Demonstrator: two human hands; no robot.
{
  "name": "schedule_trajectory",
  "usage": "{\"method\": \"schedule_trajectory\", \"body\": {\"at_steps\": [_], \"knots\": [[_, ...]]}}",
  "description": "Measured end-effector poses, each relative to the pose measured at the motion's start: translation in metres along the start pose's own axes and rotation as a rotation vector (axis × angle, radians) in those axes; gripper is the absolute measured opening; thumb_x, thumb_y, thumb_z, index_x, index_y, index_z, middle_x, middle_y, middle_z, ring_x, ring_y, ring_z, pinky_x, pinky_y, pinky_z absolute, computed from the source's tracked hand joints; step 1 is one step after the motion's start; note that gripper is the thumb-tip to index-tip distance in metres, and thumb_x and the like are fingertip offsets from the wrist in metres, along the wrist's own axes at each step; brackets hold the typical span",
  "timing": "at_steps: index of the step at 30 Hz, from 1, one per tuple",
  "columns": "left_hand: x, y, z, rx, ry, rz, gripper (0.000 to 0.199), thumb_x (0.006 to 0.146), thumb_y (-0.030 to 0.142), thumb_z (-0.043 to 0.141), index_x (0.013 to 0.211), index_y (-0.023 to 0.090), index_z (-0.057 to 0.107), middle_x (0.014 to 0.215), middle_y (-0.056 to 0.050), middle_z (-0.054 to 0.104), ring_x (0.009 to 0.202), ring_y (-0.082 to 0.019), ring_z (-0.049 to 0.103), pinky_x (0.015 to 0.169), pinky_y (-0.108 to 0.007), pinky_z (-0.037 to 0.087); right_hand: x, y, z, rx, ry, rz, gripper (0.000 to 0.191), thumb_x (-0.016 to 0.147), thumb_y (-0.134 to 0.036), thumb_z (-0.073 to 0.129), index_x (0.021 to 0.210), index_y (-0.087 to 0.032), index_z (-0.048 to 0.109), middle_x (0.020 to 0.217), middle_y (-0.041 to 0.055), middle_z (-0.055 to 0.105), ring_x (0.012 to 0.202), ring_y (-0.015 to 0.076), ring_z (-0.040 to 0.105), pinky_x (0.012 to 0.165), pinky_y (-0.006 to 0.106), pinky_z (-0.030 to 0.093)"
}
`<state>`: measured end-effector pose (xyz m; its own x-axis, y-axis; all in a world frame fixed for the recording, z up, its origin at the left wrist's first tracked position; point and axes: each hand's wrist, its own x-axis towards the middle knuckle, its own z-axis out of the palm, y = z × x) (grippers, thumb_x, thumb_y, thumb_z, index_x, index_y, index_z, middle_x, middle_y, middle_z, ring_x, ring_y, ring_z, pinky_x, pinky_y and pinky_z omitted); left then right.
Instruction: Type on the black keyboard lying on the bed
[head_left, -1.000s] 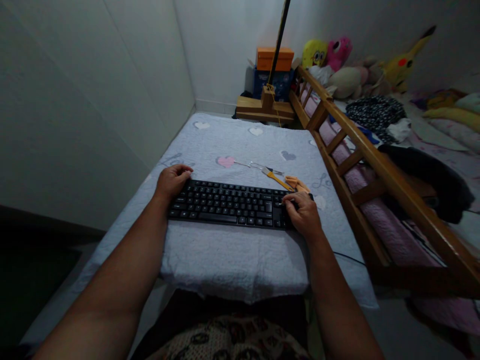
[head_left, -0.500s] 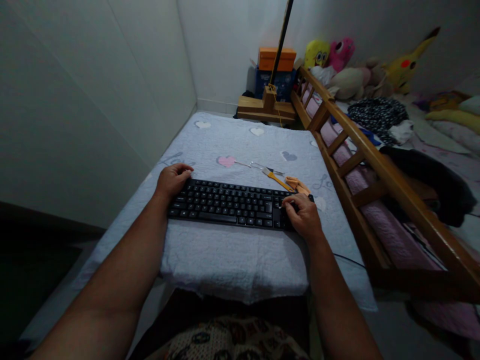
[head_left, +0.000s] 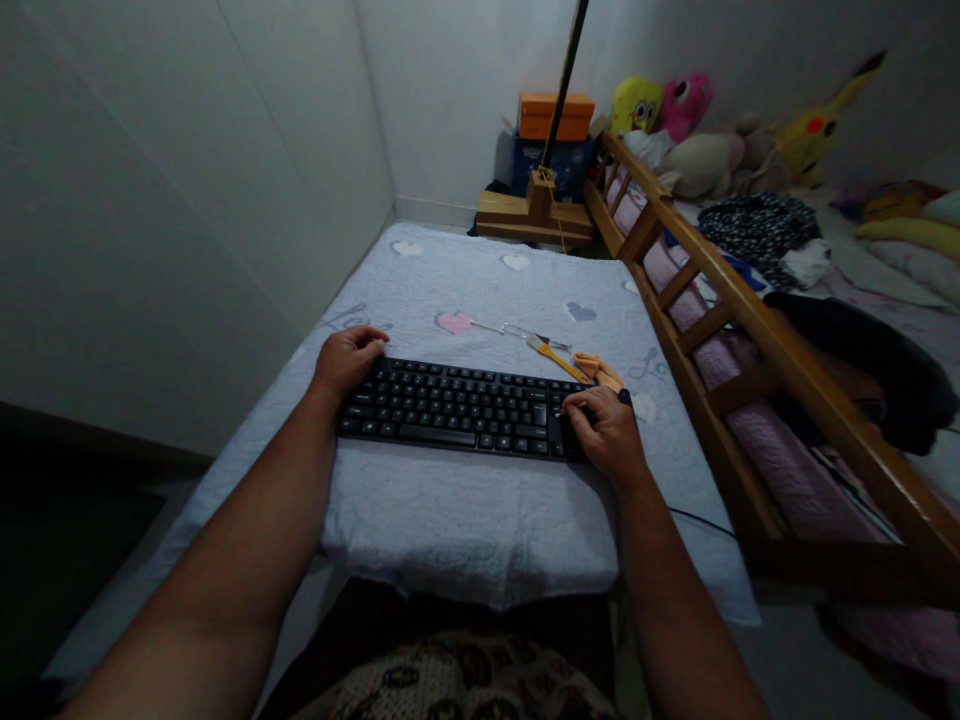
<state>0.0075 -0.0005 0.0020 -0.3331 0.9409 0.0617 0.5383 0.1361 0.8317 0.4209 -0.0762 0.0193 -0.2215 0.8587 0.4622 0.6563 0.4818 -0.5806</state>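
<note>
A black computer keyboard [head_left: 450,405] lies flat on a cloth-covered table in front of me. My left hand [head_left: 349,360] is closed at its left end, fingers bent around the back left corner and covering it. Over the number pad at the right end is my right hand [head_left: 604,425], thumb and fingers pinched together. A small pale tip shows at these fingers; what it belongs to is hidden. Behind the keyboard lie a flat brush [head_left: 555,357] with a yellow handle, a thin metal tool [head_left: 517,331] and a crumpled orange cloth [head_left: 598,370].
The light blue tablecloth [head_left: 465,510] has heart patterns. A black cable [head_left: 701,520] runs off to the right. Along the right side stands a wooden bed rail [head_left: 720,290], with plush toys and clothes beyond. A wooden stand [head_left: 536,210] and an orange box [head_left: 555,117] are at the back.
Both hands keep their places on the keyboard. The whole view has shifted very slightly; nothing else visibly differs.
</note>
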Motion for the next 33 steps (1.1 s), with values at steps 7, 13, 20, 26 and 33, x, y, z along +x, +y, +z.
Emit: {"method": "schedule_trajectory", "body": {"at_steps": [7, 13, 20, 26, 33], "knots": [[-0.0001, -0.0016, -0.0002, -0.007, -0.004, 0.014, 0.022, 0.068, 0.036, 0.064, 0.083, 0.023, 0.074, 0.074, -0.001, 0.069, 0.073, -0.021, 0.062, 0.074, -0.032, 0.050, 0.0008, -0.0030, 0.0001, 0.014, -0.031, -0.001, 0.015, 0.092, -0.020, 0.061, 0.085, -0.025, 0.073, 0.087, 0.0058, 0.077, 0.090, 0.0262, 0.069, 0.085, 0.042, 0.054], [-0.0005, -0.0015, -0.0001, -0.011, -0.002, 0.026, 0.023, 0.068, 0.035, 0.064, 0.083, 0.022, 0.074, 0.074, -0.001, 0.069, 0.072, -0.020, 0.061, 0.073, -0.031, 0.050, 0.0011, -0.0027, 0.0006, 0.013, -0.039, -0.008, 0.016, 0.092, -0.019, 0.061, 0.086, -0.025, 0.074, 0.086, 0.0057, 0.077, 0.090, 0.0256, 0.069, 0.085, 0.041, 0.055], [-0.0021, 0.0042, -0.0010, 0.015, 0.011, 0.006, 0.021, 0.067, 0.033, 0.064, 0.081, 0.022, 0.075, 0.074, -0.001, 0.070, 0.074, -0.021, 0.062, 0.073, -0.031, 0.051, 0.0010, -0.0027, 0.0022, 0.025, -0.043, -0.010, 0.016, 0.092, -0.019, 0.060, 0.086, -0.026, 0.074, 0.086, 0.0056, 0.076, 0.089, 0.0253, 0.068, 0.084, 0.040, 0.055], [-0.0019, 0.0025, -0.0002, -0.010, 0.008, -0.010, 0.022, 0.067, 0.034, 0.064, 0.082, 0.022, 0.075, 0.073, -0.002, 0.069, 0.072, -0.021, 0.062, 0.073, -0.032, 0.050, 0.0004, 0.0011, 0.0010, 0.020, -0.010, -0.003, 0.016, 0.089, -0.018, 0.059, 0.082, -0.026, 0.071, 0.084, 0.0049, 0.075, 0.088, 0.0259, 0.068, 0.086, 0.042, 0.054], [-0.0004, -0.0011, -0.0002, -0.002, 0.003, 0.014, 0.023, 0.069, 0.035, 0.064, 0.084, 0.021, 0.076, 0.075, -0.002, 0.071, 0.074, -0.021, 0.063, 0.074, -0.031, 0.051, -0.0018, 0.0062, -0.0007, -0.013, 0.019, 0.033, 0.015, 0.088, -0.019, 0.058, 0.081, -0.025, 0.069, 0.083, 0.0051, 0.073, 0.089, 0.0262, 0.067, 0.088, 0.042, 0.052]]}}
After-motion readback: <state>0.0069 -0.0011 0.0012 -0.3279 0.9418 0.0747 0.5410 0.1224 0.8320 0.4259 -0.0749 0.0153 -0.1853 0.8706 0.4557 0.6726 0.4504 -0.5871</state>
